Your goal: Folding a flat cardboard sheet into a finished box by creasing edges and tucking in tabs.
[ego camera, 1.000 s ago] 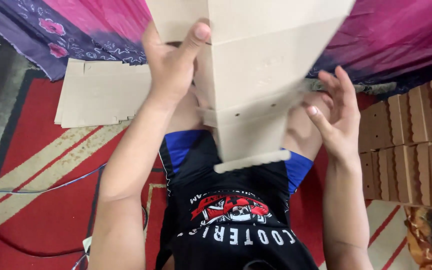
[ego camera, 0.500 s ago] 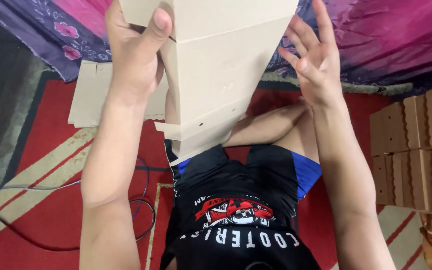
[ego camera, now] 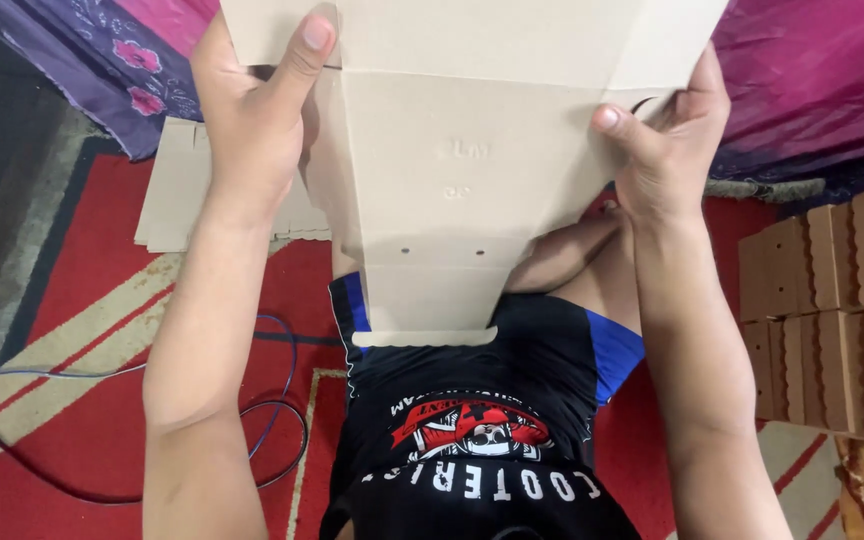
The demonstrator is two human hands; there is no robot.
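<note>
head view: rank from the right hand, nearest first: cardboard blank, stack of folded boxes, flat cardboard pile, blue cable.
1. Cardboard blank: gripped by the right hand at its right edge.
2. Stack of folded boxes: at the right edge, on the same side as that hand.
3. Flat cardboard pile: across the blank, past the left hand.
4. Blue cable: lower left, on the red rug.

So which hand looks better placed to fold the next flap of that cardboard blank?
Probably the right hand: it grips the cardboard blank beside the angled side flap. The left hand clamps the opposite edge, steadying it.
</note>
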